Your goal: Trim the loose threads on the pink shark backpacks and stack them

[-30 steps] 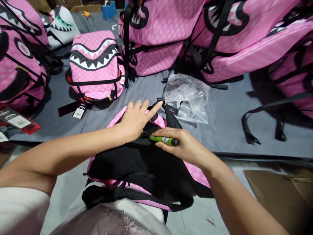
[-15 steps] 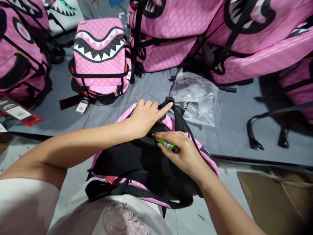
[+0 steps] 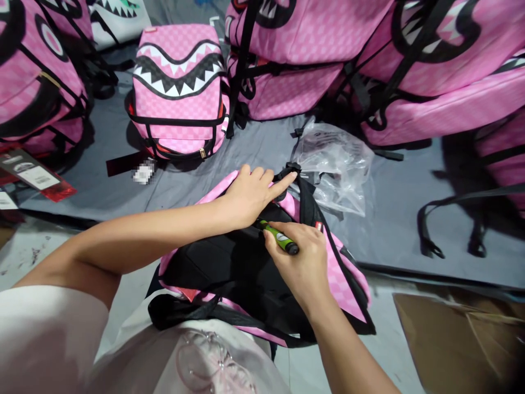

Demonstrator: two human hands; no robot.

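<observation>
A pink and black backpack (image 3: 229, 268) lies across my lap and against the table edge, its black padded side up. My left hand (image 3: 250, 198) grips its upper edge, fingers curled over the pink trim and the index finger stretched toward a black strap buckle (image 3: 292, 167). In my right hand (image 3: 305, 254) is a green marker pen (image 3: 281, 238) with a black end. Its far tip points at the black fabric beneath my left wrist, and I cannot see whether it touches.
On the grey-covered table (image 3: 394, 219), a small pink backpack (image 3: 180, 106) with a shark-mouth print stands upright. Larger pink backpacks (image 3: 328, 33) line the back. A clear plastic bag (image 3: 334, 158) lies beyond my hands. Hang tags (image 3: 35, 172) sit at left; cardboard (image 3: 443, 339) is on the floor.
The view has shifted slightly, so the table things sit a little farther right. My right wrist has swung inward, showing more of the backpack's pink side; both hands keep their holds.
</observation>
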